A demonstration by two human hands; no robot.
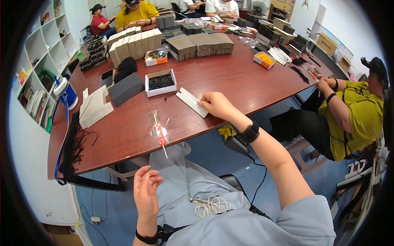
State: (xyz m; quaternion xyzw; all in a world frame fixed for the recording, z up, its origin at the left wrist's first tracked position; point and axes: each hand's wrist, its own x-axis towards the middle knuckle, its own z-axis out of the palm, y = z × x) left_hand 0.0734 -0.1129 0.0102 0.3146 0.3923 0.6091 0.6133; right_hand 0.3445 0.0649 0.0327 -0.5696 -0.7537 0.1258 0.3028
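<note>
White card point(191, 102) lies flat on the reddish-brown table point(230, 78), right hand point(217, 105) pinching its near end. Left hand point(145, 189) hovers below the table edge, fingers loosely curled, holding nothing visible, near a wrapped red lollipop point(159, 135).

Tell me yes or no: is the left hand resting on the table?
No, the left hand is off the table, held above the lap with fingers curled.

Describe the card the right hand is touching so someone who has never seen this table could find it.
On the big reddish-brown wooden table, look near its front edge, right of the small white box of black bits. The flat white rectangular card lies there slanted under the right hand, flat and empty, unlike the box.
</note>
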